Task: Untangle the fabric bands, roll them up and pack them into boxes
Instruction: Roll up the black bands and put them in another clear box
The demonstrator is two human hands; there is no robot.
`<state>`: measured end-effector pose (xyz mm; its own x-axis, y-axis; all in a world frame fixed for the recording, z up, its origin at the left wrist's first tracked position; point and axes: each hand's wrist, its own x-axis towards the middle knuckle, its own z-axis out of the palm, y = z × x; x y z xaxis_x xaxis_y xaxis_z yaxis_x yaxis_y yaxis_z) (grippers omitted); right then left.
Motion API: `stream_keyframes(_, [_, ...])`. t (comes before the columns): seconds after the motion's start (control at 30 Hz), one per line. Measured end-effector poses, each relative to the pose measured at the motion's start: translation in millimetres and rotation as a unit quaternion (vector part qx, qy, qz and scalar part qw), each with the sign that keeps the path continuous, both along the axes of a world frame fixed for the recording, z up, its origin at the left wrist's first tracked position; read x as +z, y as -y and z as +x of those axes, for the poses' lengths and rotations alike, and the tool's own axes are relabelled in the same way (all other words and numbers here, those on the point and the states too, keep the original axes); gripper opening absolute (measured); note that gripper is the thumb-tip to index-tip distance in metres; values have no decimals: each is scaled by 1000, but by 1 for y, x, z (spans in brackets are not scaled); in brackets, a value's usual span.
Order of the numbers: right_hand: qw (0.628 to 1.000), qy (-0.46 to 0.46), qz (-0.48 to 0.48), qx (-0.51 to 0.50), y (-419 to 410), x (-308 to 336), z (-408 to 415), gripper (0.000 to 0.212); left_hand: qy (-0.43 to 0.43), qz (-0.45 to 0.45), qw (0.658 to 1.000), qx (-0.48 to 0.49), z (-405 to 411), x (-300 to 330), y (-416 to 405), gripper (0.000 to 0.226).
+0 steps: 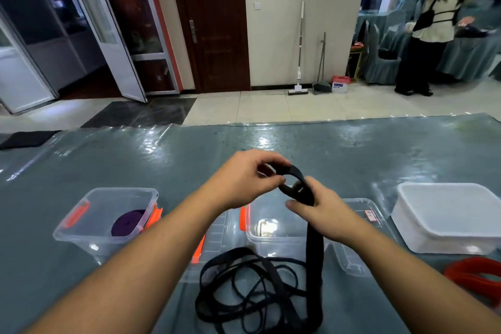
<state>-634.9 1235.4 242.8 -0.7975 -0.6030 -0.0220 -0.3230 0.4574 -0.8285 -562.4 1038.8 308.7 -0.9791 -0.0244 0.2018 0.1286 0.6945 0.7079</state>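
Rolling has only begun: the left hand point(245, 179) pinches a small loop of the black fabric band point(294, 184) above the table point(352, 149), while the right hand point(322, 214) grips the strap just below it. The tail drops into a loose tangle point(257, 290) at the near edge. Slack could snag there, or the loose coil could spring open before reaching the clear box point(273, 236).
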Motion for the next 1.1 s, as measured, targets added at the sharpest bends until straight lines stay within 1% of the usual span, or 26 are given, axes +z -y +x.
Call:
stream_keyframes(0.03, [1000, 14, -17, 9, -1, 6, 0, 32, -4, -7, 1000, -5, -1, 6, 0, 24])
stream_keyframes(0.1, [995, 51, -81, 38, -3, 20, 0, 47, -9, -17, 1000, -14, -4, 20, -1, 21])
stream_keyframes(0.13, [990, 62, -120, 46, -3, 28, -2, 47, -12, -25, 999, -16, -6, 27, -2, 20])
stream_keyframes(0.23, [971, 58, -226, 58, 1, 57, -8, 34, -25, -33, 999, -33, -10, 51, -3, 18])
stream_keyframes(0.3, [954, 74, -283, 65, 6, 76, -10, 29, -41, -33, 998, -44, -12, 68, -4, 17])
stream_keyframes(0.4, [930, 123, -346, 33, 12, 98, -10, 31, -75, -32, 996, -33, -15, 91, -5, 17])
stream_keyframes(0.47, [918, 153, -365, 26, 15, 109, -12, 30, -95, -5, 995, -21, -19, 102, -8, 16])
stream_keyframes(0.57, [900, 197, -386, 42, 18, 126, -16, 35, -105, 99, 989, -9, -24, 116, -14, 17])
stream_keyframes(0.6, [893, 207, -397, 46, 20, 131, -17, 35, -118, 96, 988, -4, -26, 121, -16, 18])
stream_keyframes(0.7, [877, 227, -422, 36, 23, 147, -23, 29, -152, 23, 988, -11, -28, 136, -18, 18])
stream_keyframes(0.77, [882, 222, -416, 25, 22, 155, -27, 29, -151, -19, 988, -34, -27, 146, -16, 29])
stream_keyframes(0.83, [890, 214, -402, 25, 19, 161, -30, 31, -153, -104, 981, -55, -28, 153, -13, 44])
stream_keyframes(0.87, [893, 213, -395, 26, 17, 163, -31, 30, -160, -153, 974, -56, -28, 157, -13, 45])
stream_keyframes(0.93, [897, 213, -388, 27, 15, 166, -32, 29, -188, -233, 953, -51, -30, 165, -11, 35])
stream_keyframes(0.97, [896, 214, -387, 30, 14, 168, -32, 29, -205, -258, 942, -56, -32, 168, -9, 31])
stream_keyframes(1.03, [896, 212, -387, 37, 12, 170, -32, 29, -223, -281, 931, -72, -33, 174, -6, 27])
stream_keyframes(1.1, [904, 190, -380, 53, 9, 172, -31, 29, -239, -294, 921, -87, -34, 180, -4, 25])
